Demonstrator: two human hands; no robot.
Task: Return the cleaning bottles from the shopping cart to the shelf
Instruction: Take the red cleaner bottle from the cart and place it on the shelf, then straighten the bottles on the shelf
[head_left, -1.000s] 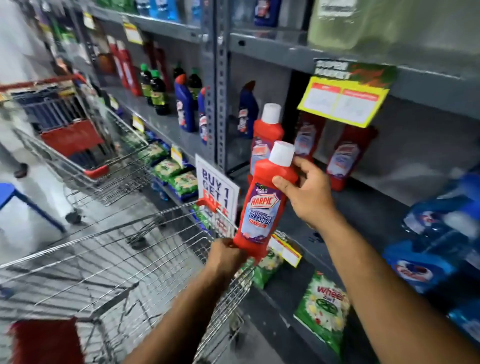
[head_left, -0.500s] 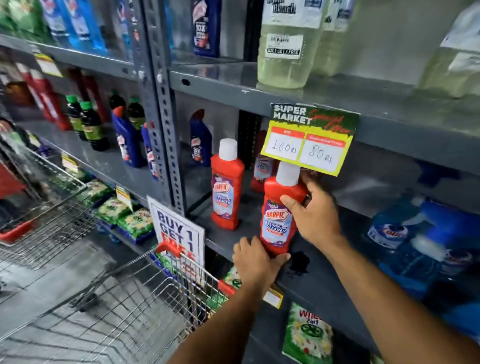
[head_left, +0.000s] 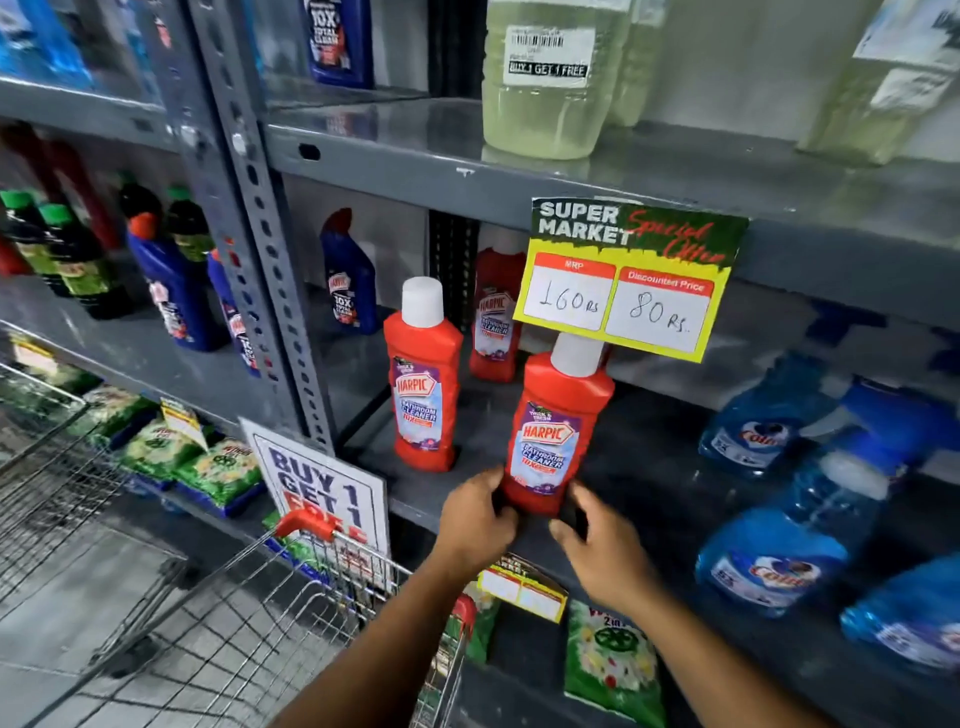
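Standing upright at frame centre on the grey shelf (head_left: 649, 499), the red bottle (head_left: 553, 436) looks placed. Left hand (head_left: 475, 514) and right hand (head_left: 605, 551) flank its base, each grip loose and apart, barely touching. Three red bottles show: this one, a second (head_left: 423, 384) left of it, a third (head_left: 496, 327) behind. The shopping cart (head_left: 208, 613), lower left, seems empty, though partly cropped.

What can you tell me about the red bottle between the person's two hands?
The red bottle looks like glossy plastic, with a white cap and a purple-blue Harpic Bathroom Cleaner label facing outward. It stands upright near the grey shelf's front edge, under the yellow price sign. The left hand touches its base; the right hand is beside it.
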